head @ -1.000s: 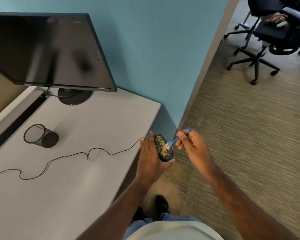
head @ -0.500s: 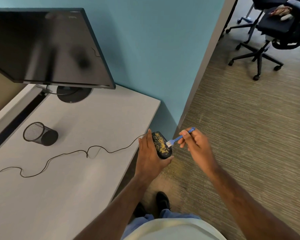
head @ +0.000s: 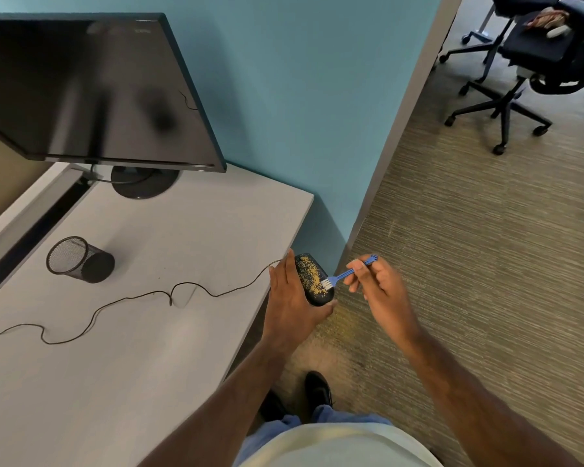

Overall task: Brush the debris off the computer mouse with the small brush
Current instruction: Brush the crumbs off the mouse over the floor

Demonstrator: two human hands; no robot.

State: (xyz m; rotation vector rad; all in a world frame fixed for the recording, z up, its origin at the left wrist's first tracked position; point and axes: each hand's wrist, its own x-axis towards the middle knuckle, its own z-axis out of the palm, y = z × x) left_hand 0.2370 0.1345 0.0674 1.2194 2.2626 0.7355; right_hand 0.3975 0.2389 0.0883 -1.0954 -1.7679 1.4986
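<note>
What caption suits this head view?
Left hand holds a debris-covered mouse beyond the desk edge; right hand applies a blue brush.

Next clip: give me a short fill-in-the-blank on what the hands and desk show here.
1. The left hand holds the black corded computer mouse beyond the edge of the white desk, above the ____.
2. The small blue plastic brush is held by the ____ hand.
3. The black mesh cup on the desk lies on its ____.

Missing words: carpet; right; side

Brush bristles now lower on the mouse, from its middle toward the near edge.
</note>
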